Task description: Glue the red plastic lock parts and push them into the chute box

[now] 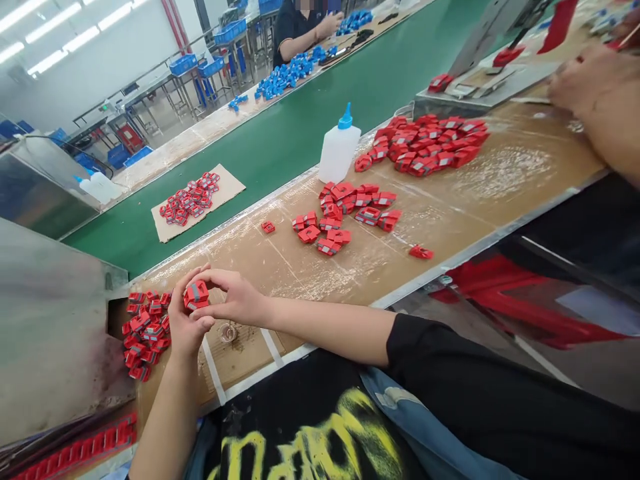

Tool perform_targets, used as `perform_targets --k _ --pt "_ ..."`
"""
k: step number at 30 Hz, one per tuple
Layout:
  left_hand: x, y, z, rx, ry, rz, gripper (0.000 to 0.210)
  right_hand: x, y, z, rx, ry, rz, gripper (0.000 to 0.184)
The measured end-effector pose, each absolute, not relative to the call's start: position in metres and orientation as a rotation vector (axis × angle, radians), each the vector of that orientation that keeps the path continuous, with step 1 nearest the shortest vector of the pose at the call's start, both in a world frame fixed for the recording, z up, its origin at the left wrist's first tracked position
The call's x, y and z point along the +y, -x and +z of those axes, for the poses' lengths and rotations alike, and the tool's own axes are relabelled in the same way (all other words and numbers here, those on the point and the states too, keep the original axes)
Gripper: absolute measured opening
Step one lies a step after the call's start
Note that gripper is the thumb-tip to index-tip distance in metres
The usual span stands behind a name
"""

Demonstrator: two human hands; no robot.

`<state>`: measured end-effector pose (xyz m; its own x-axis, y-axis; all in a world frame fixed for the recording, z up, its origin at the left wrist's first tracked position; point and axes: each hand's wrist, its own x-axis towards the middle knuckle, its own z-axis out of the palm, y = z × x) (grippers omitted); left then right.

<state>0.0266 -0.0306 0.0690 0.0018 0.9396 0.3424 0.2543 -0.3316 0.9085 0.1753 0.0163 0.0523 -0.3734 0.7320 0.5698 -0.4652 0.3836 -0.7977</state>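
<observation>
Between both hands, above the near left end of the workbench, is a small red plastic part (197, 293) with a grey band. My left hand (183, 320) closes on its left side, thumb below it. From the right, my right hand (227, 293) pinches the same part between thumb and fingers. A pile of similar red parts (145, 333) lies just left of my left hand. Below my right hand, a small round clear dish (228, 333) rests on a piece of cardboard with white strips.
Loose red parts (330, 223) and a bigger heap (430, 143) lie along the bench. A white bottle (340, 150) with a blue nozzle stands behind them. Cardboard with red parts (163, 230) lies on the green belt (280, 143). A co-worker's hand (590, 80) is beside a metal press at right.
</observation>
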Motion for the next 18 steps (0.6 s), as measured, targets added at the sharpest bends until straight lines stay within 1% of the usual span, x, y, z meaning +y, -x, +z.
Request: perform_targets --k 5,11,15,18 --pt "-0.044 -0.049 0.086 1.3 -1.665 1.487 0.084 0.0 -0.188 0.068 -1.432 0.219 1.305 0.042" --pt "-0.058 -0.076 0.099 1.309 -1.685 1.466 0.065 -0.024 -0.205 0.071 -1.282 0.258 1.341 0.04" --pt "-0.052 -0.086 0.1 1.319 -1.675 1.429 0.058 -0.023 -0.204 0.066 -1.13 0.291 1.434 0.046" --pt "-0.046 -0.087 0.101 1.283 -1.73 1.433 0.059 -0.014 -0.206 0.062 -1.074 0.228 1.527 0.049"
